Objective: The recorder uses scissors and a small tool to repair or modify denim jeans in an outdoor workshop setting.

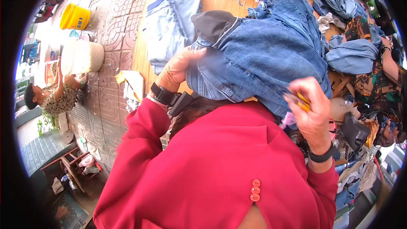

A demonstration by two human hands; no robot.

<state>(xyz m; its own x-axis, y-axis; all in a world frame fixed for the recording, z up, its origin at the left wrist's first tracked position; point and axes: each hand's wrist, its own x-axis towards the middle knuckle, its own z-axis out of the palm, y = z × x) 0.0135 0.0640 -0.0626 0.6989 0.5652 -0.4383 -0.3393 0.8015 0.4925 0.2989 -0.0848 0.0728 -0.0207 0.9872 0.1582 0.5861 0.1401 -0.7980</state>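
- Mid-blue faded denim garment with a black cloth piece [263, 46]: bunched on the light-brown wooden table [216, 0].
- Left hand [176, 70]: at the garment's left edge, grip clamped on the denim.
- Right hand [311, 106]: at the garment's lower right, grip closed around a small, blurred yellow-handled metal tool [302, 103].
- Pale-blue denim piece [163, 25]: just left of the garment, lying flat.

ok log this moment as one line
left hand: holding blue jeans | right hand: holding yellow tool | table: pale jeans
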